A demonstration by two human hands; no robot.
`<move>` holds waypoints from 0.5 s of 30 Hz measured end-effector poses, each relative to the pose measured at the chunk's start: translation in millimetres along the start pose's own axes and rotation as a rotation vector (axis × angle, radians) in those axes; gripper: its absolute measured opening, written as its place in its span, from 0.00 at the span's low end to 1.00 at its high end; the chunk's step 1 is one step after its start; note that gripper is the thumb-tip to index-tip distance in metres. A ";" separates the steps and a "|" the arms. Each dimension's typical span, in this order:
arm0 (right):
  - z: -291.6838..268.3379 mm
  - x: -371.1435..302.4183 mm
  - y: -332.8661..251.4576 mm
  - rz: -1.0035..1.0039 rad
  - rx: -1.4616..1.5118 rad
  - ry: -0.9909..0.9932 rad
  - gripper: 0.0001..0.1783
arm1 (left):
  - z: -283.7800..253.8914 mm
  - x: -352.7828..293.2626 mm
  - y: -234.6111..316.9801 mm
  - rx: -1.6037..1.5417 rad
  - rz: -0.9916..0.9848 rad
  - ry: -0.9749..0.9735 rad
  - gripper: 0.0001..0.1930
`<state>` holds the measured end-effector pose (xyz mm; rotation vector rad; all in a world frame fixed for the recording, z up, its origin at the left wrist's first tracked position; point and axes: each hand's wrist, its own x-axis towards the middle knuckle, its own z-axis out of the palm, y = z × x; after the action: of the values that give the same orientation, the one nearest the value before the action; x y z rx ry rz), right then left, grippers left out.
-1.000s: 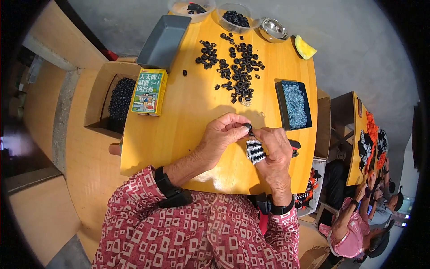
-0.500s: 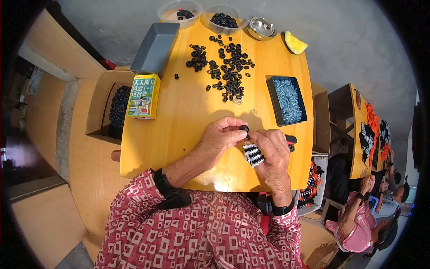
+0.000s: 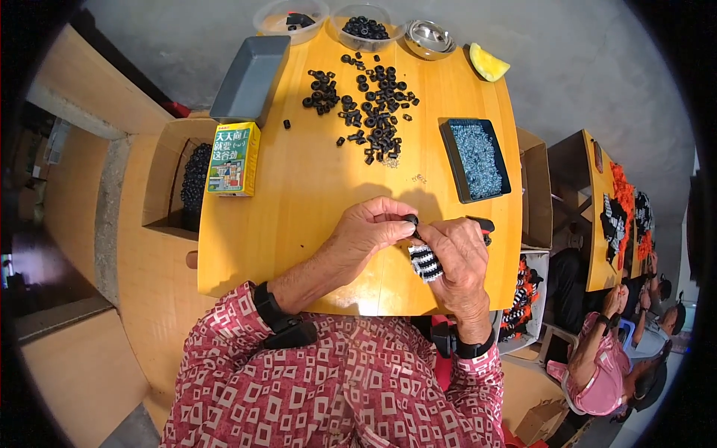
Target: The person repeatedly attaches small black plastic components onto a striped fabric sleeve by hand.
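Against right hand (image 3: pixel 461 261), striped fabric (image 3: pixel 424 264).

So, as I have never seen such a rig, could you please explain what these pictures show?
Gladly. There is no robot here: a person works bare-handed. The view comes from the left of two fisheye cameras worn on the head, looking down, so straight edges bend near the rim. The left hand pinches a small black part; the right hand holds a black-and-white striped piece. On the yellow-brown table lie scattered black pieces, a dark tray of small bluish pieces and a yellow-green carton.
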<state>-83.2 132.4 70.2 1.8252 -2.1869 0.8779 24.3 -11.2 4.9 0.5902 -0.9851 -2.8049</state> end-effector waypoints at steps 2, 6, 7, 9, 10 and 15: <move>-2.9 -0.6 0.5 0.007 -0.004 0.011 0.18 | 0.8 -1.7 0.1 -0.015 -0.013 -0.008 0.11; -7.0 -7.3 5.1 0.060 0.030 0.074 0.18 | 1.1 -4.4 2.3 -0.080 -0.037 -0.131 0.11; -7.7 -8.3 5.6 0.063 0.030 0.074 0.18 | 0.6 -4.8 2.0 -0.080 -0.040 -0.131 0.11; -10.0 -9.9 6.5 0.059 0.055 0.084 0.17 | 0.9 -4.9 0.8 -0.051 -0.040 -0.178 0.13; -10.4 -10.6 6.6 0.062 0.054 0.084 0.17 | 1.7 -5.3 0.8 -0.051 -0.043 -0.178 0.13; -11.7 -12.8 5.4 0.054 0.078 0.088 0.17 | 2.8 -6.6 0.8 0.008 -0.088 -0.181 0.15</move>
<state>-88.0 149.8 71.9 1.7328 -2.1868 1.0479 29.2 -8.7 9.5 0.3954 -1.0248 -2.9768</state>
